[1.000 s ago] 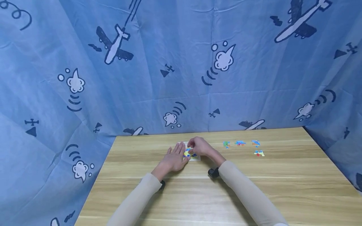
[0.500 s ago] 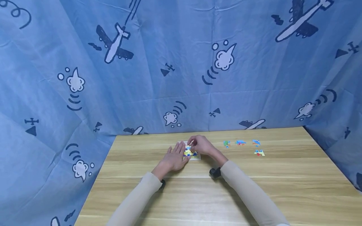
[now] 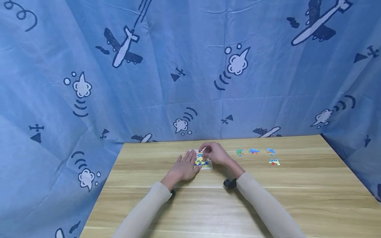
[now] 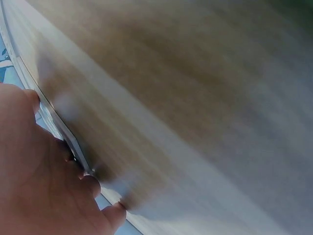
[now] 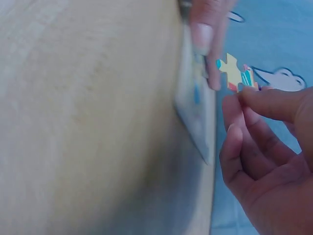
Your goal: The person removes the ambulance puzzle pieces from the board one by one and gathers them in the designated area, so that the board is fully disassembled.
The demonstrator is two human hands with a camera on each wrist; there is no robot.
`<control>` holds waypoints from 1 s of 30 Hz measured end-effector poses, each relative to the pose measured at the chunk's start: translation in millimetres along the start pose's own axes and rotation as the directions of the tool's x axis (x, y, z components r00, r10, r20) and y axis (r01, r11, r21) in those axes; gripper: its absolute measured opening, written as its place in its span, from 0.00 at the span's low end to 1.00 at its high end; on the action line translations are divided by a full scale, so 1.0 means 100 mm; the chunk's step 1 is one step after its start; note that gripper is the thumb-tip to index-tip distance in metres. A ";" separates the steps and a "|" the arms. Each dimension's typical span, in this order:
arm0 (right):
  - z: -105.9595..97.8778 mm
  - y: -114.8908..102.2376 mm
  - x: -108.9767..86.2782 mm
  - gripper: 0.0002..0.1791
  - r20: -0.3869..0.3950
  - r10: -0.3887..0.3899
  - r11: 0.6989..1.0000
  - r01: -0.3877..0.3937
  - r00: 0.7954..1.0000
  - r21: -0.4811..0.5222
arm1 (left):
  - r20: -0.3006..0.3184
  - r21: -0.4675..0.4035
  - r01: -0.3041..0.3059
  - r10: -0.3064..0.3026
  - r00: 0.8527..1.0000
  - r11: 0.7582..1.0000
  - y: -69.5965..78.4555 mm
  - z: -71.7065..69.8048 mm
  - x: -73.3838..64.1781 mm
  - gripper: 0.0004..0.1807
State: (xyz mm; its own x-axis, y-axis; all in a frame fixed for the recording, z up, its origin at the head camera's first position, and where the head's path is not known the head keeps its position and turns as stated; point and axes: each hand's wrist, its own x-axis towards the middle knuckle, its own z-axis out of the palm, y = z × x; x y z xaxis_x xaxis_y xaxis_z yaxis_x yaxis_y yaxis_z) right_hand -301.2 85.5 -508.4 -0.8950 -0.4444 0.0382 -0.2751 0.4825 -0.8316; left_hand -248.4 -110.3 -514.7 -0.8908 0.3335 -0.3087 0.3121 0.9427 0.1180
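A small puzzle board [image 3: 209,167] with a pale border and a bright yellow and blue picture lies near the back of the table, partly hidden by both hands. My left hand [image 3: 182,168] rests flat over its left side, fingers straight and thumb along the near edge. Over the board's right side is my right hand [image 3: 216,154]. Its thumb and index finger pinch a puzzle piece [image 5: 233,72], yellow with teal stripes and a bit of red. In the right wrist view the piece is held up beside the blurred board, clear of it.
Several loose puzzle pieces lie to the right: a green one [image 3: 239,152], a blue and pink one [image 3: 254,151], a blue and orange one [image 3: 270,151], and a yellow and red one [image 3: 274,162]. A blue curtain [image 3: 196,72] hangs behind the wooden table [image 3: 196,208].
My right hand has drawn back a little to the right from the middle of the board, uncovering more of the picture. My left hand has stayed in place.
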 end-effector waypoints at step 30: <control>-1.13 0.28 -0.77 0.11 -0.164 0.128 0.992 -0.125 0.978 0.024 | -0.007 0.013 0.006 -0.006 1.000 1.000 -0.02 0.05 0.02 0.44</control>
State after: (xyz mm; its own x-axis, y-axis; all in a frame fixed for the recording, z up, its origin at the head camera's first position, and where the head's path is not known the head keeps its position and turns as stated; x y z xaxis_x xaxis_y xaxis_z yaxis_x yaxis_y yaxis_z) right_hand -279.7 218.4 -472.0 -0.9681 -0.2495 0.0220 -0.1522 0.5161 -0.8429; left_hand -249.3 -111.6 -519.9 -0.8947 0.3280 -0.3032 0.3111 0.9447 0.1038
